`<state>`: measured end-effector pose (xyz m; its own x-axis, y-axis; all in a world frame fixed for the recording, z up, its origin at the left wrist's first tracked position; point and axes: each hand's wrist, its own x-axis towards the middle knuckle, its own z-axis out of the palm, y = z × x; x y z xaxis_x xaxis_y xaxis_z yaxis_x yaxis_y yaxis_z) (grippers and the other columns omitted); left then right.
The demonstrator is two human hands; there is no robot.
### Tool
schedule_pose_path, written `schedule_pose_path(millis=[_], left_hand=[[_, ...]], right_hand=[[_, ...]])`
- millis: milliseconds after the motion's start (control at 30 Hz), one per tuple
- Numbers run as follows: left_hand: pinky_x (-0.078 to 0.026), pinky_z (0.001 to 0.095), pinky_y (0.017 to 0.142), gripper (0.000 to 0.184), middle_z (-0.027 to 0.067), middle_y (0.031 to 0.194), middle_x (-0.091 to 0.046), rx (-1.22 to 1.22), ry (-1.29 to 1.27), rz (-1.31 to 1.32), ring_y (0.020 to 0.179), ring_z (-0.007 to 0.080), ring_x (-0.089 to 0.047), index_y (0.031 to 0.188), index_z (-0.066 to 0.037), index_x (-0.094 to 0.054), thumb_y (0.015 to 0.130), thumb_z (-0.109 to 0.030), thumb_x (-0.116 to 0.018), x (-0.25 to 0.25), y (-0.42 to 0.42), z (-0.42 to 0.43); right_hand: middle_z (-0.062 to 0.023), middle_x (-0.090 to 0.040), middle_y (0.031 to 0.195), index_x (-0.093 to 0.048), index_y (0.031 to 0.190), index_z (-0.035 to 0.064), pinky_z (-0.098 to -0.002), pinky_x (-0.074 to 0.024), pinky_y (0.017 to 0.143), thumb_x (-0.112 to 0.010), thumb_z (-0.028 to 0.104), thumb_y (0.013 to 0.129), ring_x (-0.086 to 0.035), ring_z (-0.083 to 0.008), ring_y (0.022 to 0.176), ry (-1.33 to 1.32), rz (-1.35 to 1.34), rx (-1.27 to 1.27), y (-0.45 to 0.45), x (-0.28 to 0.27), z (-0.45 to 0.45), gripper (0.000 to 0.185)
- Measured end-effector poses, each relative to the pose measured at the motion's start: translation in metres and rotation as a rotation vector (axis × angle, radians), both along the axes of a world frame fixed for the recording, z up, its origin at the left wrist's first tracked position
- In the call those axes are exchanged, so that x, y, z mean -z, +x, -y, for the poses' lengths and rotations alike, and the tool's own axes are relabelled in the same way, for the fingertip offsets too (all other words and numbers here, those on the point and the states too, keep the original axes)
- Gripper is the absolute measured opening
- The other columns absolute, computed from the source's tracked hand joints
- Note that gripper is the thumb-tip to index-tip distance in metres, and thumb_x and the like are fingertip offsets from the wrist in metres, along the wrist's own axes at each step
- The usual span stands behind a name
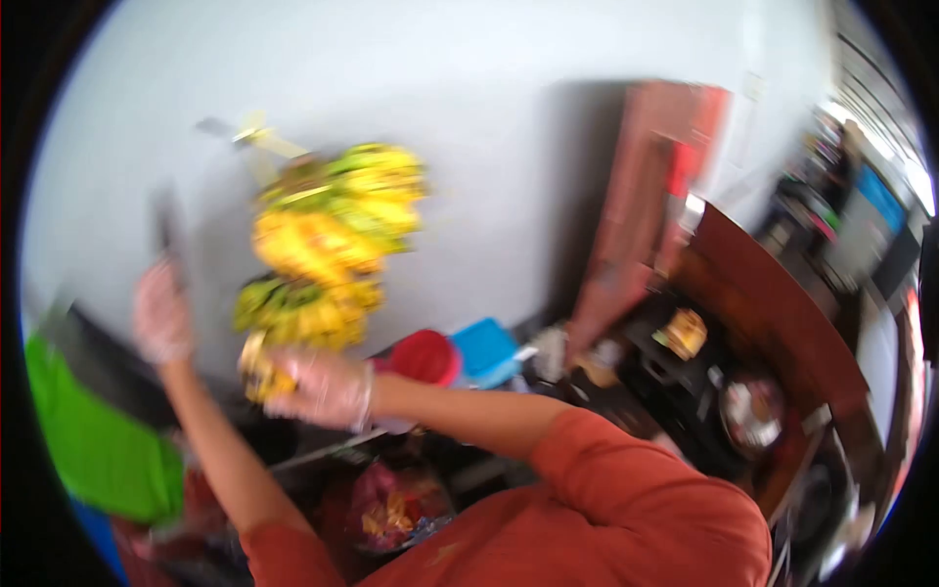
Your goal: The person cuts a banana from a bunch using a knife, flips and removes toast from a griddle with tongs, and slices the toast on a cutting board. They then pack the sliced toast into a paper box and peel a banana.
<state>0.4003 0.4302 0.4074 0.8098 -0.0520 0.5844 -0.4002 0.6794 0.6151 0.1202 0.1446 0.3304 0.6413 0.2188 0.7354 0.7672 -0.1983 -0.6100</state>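
Observation:
Both my hands wear clear plastic gloves. My left hand [161, 313] is raised at the left, closed around a knife [164, 225] whose dark, blurred blade points up. My right hand [321, 384] grips some yellow bananas [260, 370]; motion blur hides how many. Just above it, a large hanging stalk of bananas [318, 240], yellow with green parts, is tied by a pale strip [264, 137] against the white wall. The bananas in my right hand are close to its lowest bunch, and I cannot tell whether they touch.
A red tub [425, 358] and a blue container [486, 352] stand below the wall. To the right are a reddish wooden post [641, 205], a brown curved panel [782, 303] and a bowl [751, 411]. Green cloth-like material [93, 430] is at left; a basin with scraps [396, 509] lies below.

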Motion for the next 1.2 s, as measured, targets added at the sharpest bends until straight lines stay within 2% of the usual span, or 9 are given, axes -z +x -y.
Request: schedule_pose_path(millis=[133, 267, 333, 400, 600, 800, 867, 933, 1200], left_hand=[[-0.047, 0.0319, 0.073, 0.026, 0.0108, 0.091, -0.058, -0.969, 0.612, 0.438, 0.080, 0.0198, -0.056, 0.112, 0.000, -0.056, 0.106, -0.020, -0.042, 0.008, -0.190, 0.085], [-0.046, 0.0298, 0.055, 0.031, 0.0091, 0.071, -0.054, 0.215, 0.206, 0.011, 0.059, 0.0189, -0.051, 0.091, -0.004, -0.052, 0.106, -0.028, -0.041, 0.073, -0.261, 0.171], [-0.046, 0.0307, 0.044, 0.027, 0.0122, 0.070, -0.060, 0.520, 0.300, -0.241, 0.054, 0.0205, -0.056, 0.093, -0.006, -0.053, 0.103, -0.031, -0.051, 0.121, -0.304, 0.236], [-0.041, 0.0267, 0.038, 0.022, 0.0039, 0.066, -0.056, 0.518, 0.831, 0.143, 0.045, 0.0109, -0.048, 0.092, -0.010, -0.051, 0.106, -0.027, -0.052, 0.171, -0.336, 0.281], [-0.044, 0.0288, 0.039, 0.021, 0.0055, 0.069, -0.059, 1.170, 1.177, -0.609, 0.047, 0.0133, -0.054, 0.102, -0.007, -0.059, 0.104, -0.027, -0.061, 0.382, -0.400, 0.372], [-0.050, 0.0301, 0.044, 0.036, 0.0050, 0.077, -0.063, 1.375, 1.563, -0.132, 0.053, 0.0115, -0.058, 0.135, -0.005, -0.060, 0.101, -0.018, -0.060, 0.488, -0.481, 0.426], [-0.056, 0.0370, 0.055, 0.038, 0.0109, 0.082, -0.068, 1.359, 1.640, 0.078, 0.063, 0.0202, -0.066, 0.135, -0.006, -0.063, 0.098, -0.015, -0.061, 0.506, -0.512, 0.447], [-0.057, 0.0440, 0.074, 0.040, 0.0180, 0.090, -0.071, 1.088, 1.314, 0.890, 0.081, 0.0321, -0.071, 0.132, -0.009, -0.067, 0.092, -0.011, -0.061, 0.533, -0.540, 0.473], [-0.054, 0.0474, 0.086, 0.036, 0.0207, 0.096, -0.069, 0.926, 1.448, 1.014, 0.096, 0.0398, -0.066, 0.126, -0.016, -0.070, 0.092, -0.010, -0.059, 0.548, -0.630, 0.525]], right_hand=[[-0.0128, -0.060, 0.119, -0.043, 0.149, 0.0062, -0.0421, -0.0508, 0.096, -0.073, 0.018, 0.090, -0.062, -0.0253, 0.105, 0.182, -0.336, -0.159, -0.083, 0.064, 0.053, 0.068], [-0.0042, -0.059, 0.115, -0.040, 0.153, 0.0106, -0.0290, -0.0545, 0.086, -0.068, 0.018, 0.098, -0.061, -0.0117, 0.097, 0.504, -0.641, 0.018, -0.173, 0.152, 0.112, 0.063], [-0.0018, -0.065, 0.103, -0.038, 0.155, 0.0126, -0.0281, -0.0564, 0.075, -0.070, 0.030, 0.098, -0.063, -0.0098, 0.084, 0.557, -0.695, 0.292, -0.212, 0.225, 0.139, 0.068], [-0.0007, -0.065, 0.099, -0.046, 0.149, 0.0126, -0.0290, -0.0571, 0.072, -0.073, 0.031, 0.096, -0.064, -0.0102, 0.081, 0.612, -0.743, 0.552, -0.273, 0.248, 0.162, 0.063], [-0.0032, -0.068, 0.104, -0.042, 0.153, 0.0097, -0.0271, -0.0576, 0.059, -0.075, 0.021, 0.092, -0.065, -0.0091, 0.076, 0.981, -0.950, 1.085, -0.398, 0.318, 0.170, 0.070], [-0.0240, -0.068, 0.123, -0.055, 0.142, 0.0061, -0.0451, -0.0505, 0.101, -0.078, 0.033, 0.084, -0.064, -0.0418, 0.116, 0.585, -1.231, 1.856, -0.484, 0.388, 0.151, 0.068], [-0.0256, -0.063, 0.132, -0.056, 0.140, 0.0082, -0.0451, -0.0495, 0.103, -0.074, 0.029, 0.086, -0.059, -0.0404, 0.124, 0.836, -1.427, 1.868, -0.515, 0.384, 0.165, 0.061], [-0.0252, -0.064, 0.131, -0.059, 0.137, 0.0089, -0.0453, -0.0497, 0.103, -0.071, 0.026, 0.088, -0.060, -0.0393, 0.123, 0.642, -1.393, 2.068, -0.544, 0.402, 0.179, 0.053], [-0.0217, -0.059, 0.137, -0.037, 0.154, 0.0044, -0.0425, -0.0543, 0.097, -0.053, 0.012, 0.096, -0.064, -0.0378, 0.121, 0.258, -1.674, 2.100, -0.551, 0.501, 0.250, 0.060]])
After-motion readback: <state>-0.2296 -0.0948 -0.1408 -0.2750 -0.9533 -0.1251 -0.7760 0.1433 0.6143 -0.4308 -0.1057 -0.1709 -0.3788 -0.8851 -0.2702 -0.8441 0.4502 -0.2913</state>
